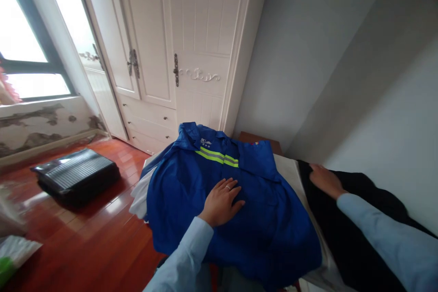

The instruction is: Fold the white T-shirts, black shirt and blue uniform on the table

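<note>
1. Left hand (222,201) lies flat, fingers loose, on the blue jacket (258,212) over the pale tabletop (290,169), apparently smoothing!
2. Right hand (325,181) meets black cloth (337,232) alongside; can't tell if gripping.
3. Next move likely calls for even pressure.

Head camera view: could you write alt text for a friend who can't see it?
A person's left hand rests on a blue jacket with a yellow-and-grey stripe, spread on a pale surface, while the right hand is on black cloth beside it. Beyond stands a white wardrobe; a black ribbed case lies on the reddish floor at left.
</note>
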